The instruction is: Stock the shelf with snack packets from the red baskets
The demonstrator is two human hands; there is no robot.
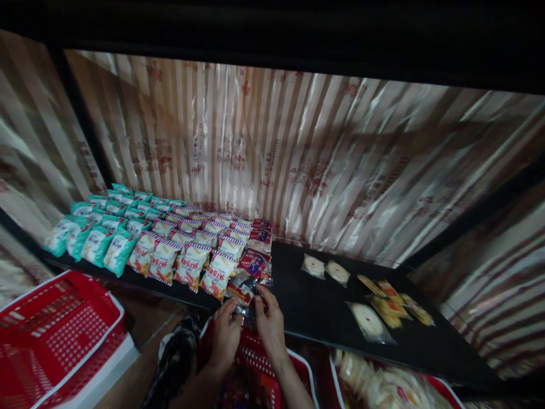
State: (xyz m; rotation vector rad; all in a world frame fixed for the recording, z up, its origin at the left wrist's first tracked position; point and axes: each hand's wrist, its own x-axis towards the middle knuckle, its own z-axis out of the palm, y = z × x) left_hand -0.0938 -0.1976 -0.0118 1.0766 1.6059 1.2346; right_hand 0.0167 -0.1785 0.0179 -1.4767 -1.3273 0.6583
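At the front edge of the black shelf (293, 295), a dark red snack packet (240, 292) with clear, shiny plastic ends is pinched between both my hands. My left hand (226, 332) grips its near left corner. On its right side, the fingers of my right hand (269, 319) are closed around the edge. Directly behind it lies a row of similar dark red packets (255, 262). White and orange snack bags (192, 264) with striped tops stand in rows just left of my left hand.
Teal snack bags (97, 245) fill the shelf's left end. Round white packs (367, 321) and yellow packs (389, 304) lie on the right. Below are a red basket (63, 335) at left, another red basket (304, 369) under my hands, and a container of white packs (383, 383).
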